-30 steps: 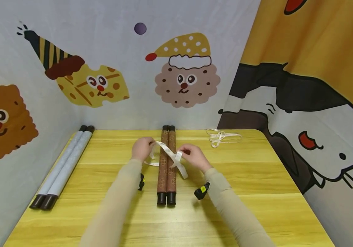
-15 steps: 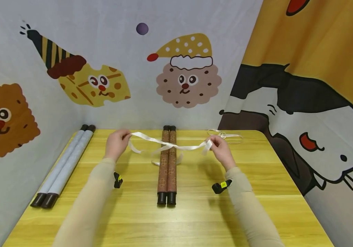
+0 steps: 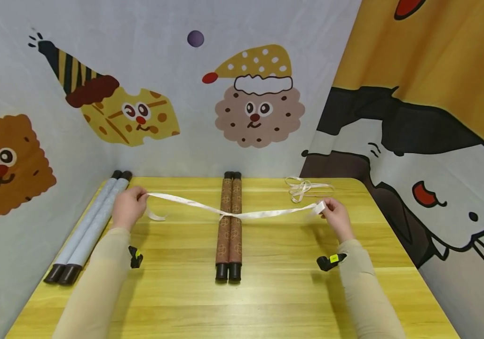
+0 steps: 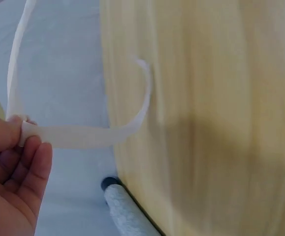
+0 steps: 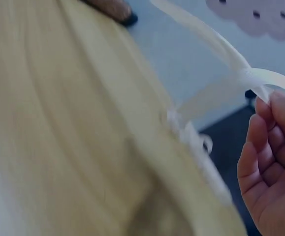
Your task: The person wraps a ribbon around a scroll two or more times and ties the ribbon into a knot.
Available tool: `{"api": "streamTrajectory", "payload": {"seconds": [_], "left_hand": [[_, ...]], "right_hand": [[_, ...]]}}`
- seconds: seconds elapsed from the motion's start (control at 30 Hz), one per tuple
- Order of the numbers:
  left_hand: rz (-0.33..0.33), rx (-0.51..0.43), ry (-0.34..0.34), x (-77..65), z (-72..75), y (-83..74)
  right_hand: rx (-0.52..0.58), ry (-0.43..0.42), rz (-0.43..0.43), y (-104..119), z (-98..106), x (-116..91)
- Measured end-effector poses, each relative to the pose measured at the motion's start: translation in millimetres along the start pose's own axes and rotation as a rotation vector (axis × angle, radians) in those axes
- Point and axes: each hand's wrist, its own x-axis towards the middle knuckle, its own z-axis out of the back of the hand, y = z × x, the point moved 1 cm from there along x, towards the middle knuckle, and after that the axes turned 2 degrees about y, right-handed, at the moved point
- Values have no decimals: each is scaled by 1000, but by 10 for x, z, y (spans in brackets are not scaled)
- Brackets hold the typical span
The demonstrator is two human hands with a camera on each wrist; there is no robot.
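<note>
Two brown patterned scrolls (image 3: pixel 230 235) with black end knobs lie side by side in the middle of the table. A white ribbon (image 3: pixel 186 202) crosses over them and meets at a crossing on top of the pair. My left hand (image 3: pixel 128 207) pinches one end out to the left, raised over the table, with a short tail curling below in the left wrist view. Out to the right, my right hand (image 3: pixel 337 217) pinches the other end between thumb and forefinger, and a loose tail folds over beside the fingers (image 5: pixel 258 132).
Two pale grey-blue scrolls (image 3: pixel 93 226) lie along the table's left edge, close to my left hand. A bundle of white ribbon (image 3: pixel 303 189) rests at the back right of the wooden table (image 3: pixel 275 301). Cartoon-printed cloth (image 3: pixel 182 160) stands behind the table.
Both hands have spread apart, left and right, drawing the ribbon ends outward. The loose loop over the brown scrolls has tightened down onto them. The scrolls have stayed in place.
</note>
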Motion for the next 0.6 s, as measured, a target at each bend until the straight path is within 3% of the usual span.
{"api": "streamTrajectory", "payload": {"seconds": [0.2,0.43,0.6], "left_hand": [[20,102,148,-79,-51,98],[160,152,302,-90,-88,122],[208,207,349,-94,-120,130]], "right_hand": [[-162,34,-124,-164,137,-71],[-248,50,-208,-273,79,-83],[-325,47,-225,-328,42,-67]]}}
